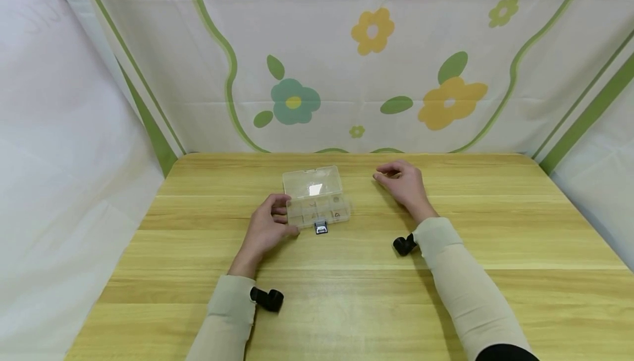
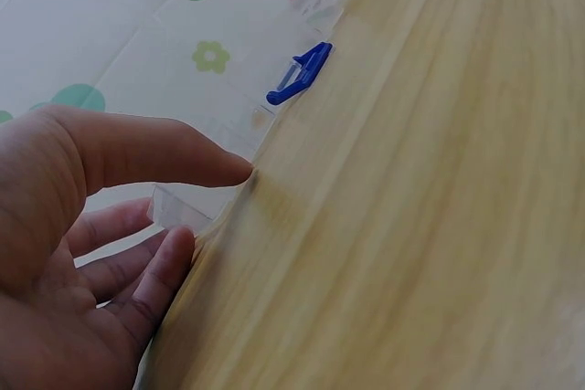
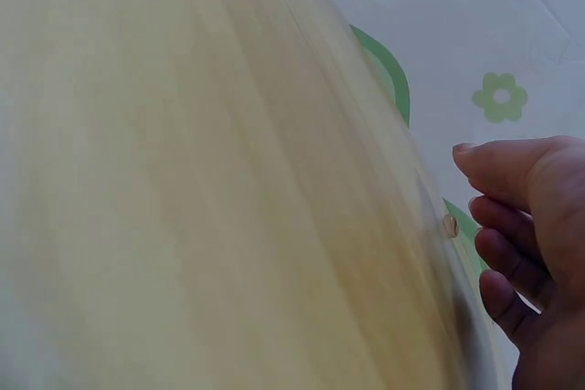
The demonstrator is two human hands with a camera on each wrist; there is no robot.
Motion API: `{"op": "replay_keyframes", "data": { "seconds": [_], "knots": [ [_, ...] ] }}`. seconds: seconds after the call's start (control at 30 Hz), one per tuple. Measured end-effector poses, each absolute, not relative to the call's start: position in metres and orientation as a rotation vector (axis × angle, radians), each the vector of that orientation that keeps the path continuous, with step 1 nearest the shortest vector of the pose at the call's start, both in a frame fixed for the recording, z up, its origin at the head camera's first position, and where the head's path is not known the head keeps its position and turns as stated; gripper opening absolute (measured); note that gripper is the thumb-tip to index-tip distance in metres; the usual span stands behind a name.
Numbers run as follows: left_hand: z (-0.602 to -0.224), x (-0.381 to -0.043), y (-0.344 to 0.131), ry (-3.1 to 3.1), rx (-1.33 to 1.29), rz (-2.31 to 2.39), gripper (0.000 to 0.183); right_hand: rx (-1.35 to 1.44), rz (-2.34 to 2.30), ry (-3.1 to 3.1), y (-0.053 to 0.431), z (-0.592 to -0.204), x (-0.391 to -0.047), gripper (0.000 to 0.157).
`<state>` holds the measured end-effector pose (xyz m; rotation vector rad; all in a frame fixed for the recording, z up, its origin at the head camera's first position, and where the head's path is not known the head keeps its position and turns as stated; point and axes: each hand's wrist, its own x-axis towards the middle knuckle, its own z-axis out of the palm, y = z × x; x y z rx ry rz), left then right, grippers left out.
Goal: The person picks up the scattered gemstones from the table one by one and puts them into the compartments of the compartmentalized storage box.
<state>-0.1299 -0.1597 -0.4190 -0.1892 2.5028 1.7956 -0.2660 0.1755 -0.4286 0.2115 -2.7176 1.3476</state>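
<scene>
A clear plastic compartment box (image 1: 318, 211) lies with its lid (image 1: 312, 181) raised at the back; several tiny items, too small to identify, are in its compartments. A blue latch (image 2: 302, 73) sticks out at its front. My left hand (image 1: 264, 228) grips the box's left end, thumb at the front corner and fingers round the side. To the right of the box, my right hand (image 1: 401, 182) hovers low over the table, fingers loosely bent. In the right wrist view, a small brownish ring-shaped thing (image 3: 451, 226) shows near those fingers, apparently not touching them.
The wood-grain table (image 1: 346, 295) ends at the back against a white curtain (image 1: 337, 64) printed with flowers. More white cloth (image 1: 64, 157) hangs at the left side. A small black camera sits on each wrist.
</scene>
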Motion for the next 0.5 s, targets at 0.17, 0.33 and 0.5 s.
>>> {"op": "replay_keyframes", "data": {
  "seconds": [0.17, 0.33, 0.5],
  "knots": [
    [-0.4193, -0.1297, -0.1592, 2.502, -0.198, 1.790, 0.075, 0.183, 1.346, -2.742, 0.1790, -0.4297, -0.2663, 0.029],
    [-0.4208, -0.1301, -0.1595, 2.517, -0.192, 1.786, 0.074, 0.176, 1.319, -2.782, 0.1805, -0.4291, -0.2670, 0.030],
    [-0.4204, -0.1305, -0.1595, 2.512, -0.198, 1.790, 0.075, 0.175, 1.275, -2.818, 0.1802, -0.4299, -0.2682, 0.026]
  ]
}}
